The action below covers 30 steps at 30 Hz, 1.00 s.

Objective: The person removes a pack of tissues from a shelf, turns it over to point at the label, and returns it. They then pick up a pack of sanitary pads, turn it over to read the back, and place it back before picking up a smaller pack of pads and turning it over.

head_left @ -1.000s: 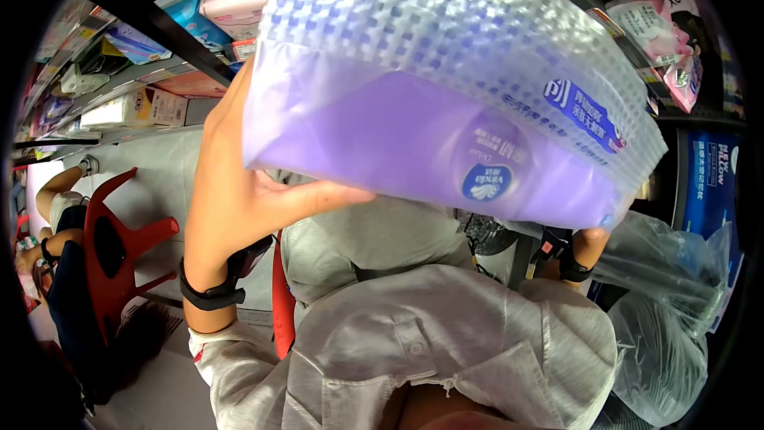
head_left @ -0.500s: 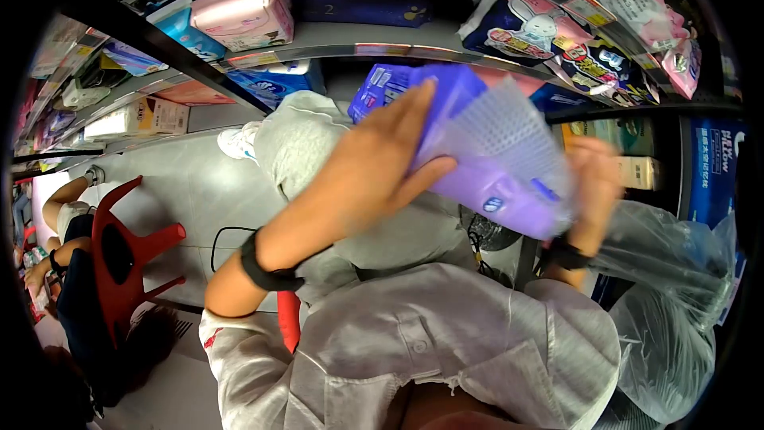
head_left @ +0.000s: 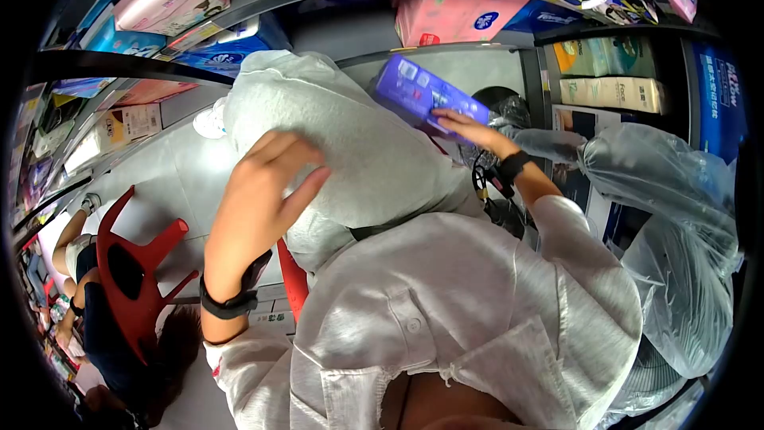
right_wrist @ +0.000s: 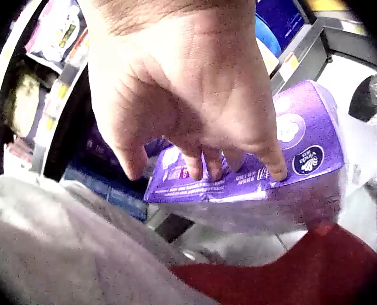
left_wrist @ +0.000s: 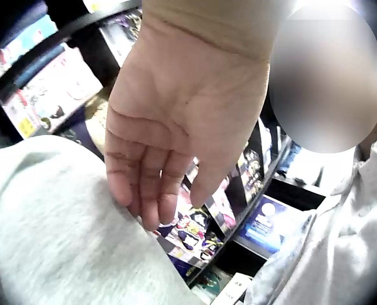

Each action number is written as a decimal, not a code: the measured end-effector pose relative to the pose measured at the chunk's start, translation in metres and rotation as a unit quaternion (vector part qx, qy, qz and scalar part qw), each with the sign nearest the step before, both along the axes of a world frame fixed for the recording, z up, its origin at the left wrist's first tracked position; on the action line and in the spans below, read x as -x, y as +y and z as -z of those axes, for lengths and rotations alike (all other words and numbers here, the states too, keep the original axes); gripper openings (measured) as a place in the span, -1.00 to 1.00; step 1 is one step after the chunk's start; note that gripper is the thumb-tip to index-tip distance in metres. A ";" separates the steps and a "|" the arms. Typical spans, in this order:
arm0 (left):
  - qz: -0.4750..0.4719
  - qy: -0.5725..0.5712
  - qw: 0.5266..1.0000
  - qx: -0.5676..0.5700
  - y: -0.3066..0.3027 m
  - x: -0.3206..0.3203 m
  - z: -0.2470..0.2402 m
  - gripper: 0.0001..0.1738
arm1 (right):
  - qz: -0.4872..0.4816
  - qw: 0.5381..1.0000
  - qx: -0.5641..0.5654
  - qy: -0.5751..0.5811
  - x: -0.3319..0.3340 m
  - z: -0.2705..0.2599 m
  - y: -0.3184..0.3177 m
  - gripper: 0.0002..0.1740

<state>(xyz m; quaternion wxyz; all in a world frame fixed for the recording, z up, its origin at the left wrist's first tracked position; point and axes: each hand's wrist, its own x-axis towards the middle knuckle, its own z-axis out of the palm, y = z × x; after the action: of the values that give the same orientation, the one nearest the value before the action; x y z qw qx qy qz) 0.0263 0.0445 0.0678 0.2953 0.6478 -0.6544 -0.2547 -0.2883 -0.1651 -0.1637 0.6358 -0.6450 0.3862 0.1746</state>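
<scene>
A purple Vinda tissue pack [head_left: 430, 94] is tilted low beyond the person's right knee, below the shelf. The right hand [head_left: 475, 131] lies over its near end in the head view. In the right wrist view the fingers [right_wrist: 276, 166] touch the pack's printed purple side [right_wrist: 239, 181], and they do not wrap round it. Raised over the lap, the left hand [head_left: 270, 179] holds nothing. Its fingers hang relaxed above the light grey trousers [head_left: 342, 127], and the left wrist view shows its palm bare.
A pink tissue pack [head_left: 442, 16] sits on the shelf ahead. Clear plastic bags [head_left: 676, 255] bulge at the right beside a blue box [head_left: 714, 103]. At the left stand a red stool [head_left: 131, 255] and another seated person [head_left: 111, 326].
The purple pack has gone from close before the camera, in both hands, down and away toward the floor. The left hand has let go and moved back left; the right stays at the pack.
</scene>
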 end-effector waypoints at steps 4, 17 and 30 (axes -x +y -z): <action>-0.067 0.117 0.982 -0.131 0.023 -0.003 0.019 -0.88 | 0.107 0.988 -0.112 0.009 -0.002 -0.001 -0.025 -0.34; -0.209 0.263 0.929 -0.156 0.022 0.006 0.056 -0.66 | 0.299 0.933 0.166 0.109 0.094 0.080 -0.055 -0.93; -0.233 0.282 0.914 -0.177 0.012 0.005 0.054 -0.58 | -0.031 0.987 0.159 0.018 0.141 0.148 -0.003 -0.52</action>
<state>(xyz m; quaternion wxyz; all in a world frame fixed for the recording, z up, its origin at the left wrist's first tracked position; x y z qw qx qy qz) 0.0218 0.0565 0.0134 0.3991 0.7246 -0.3190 -0.4625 -0.4296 -0.1683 -0.3117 0.5126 -0.7464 0.4001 0.1418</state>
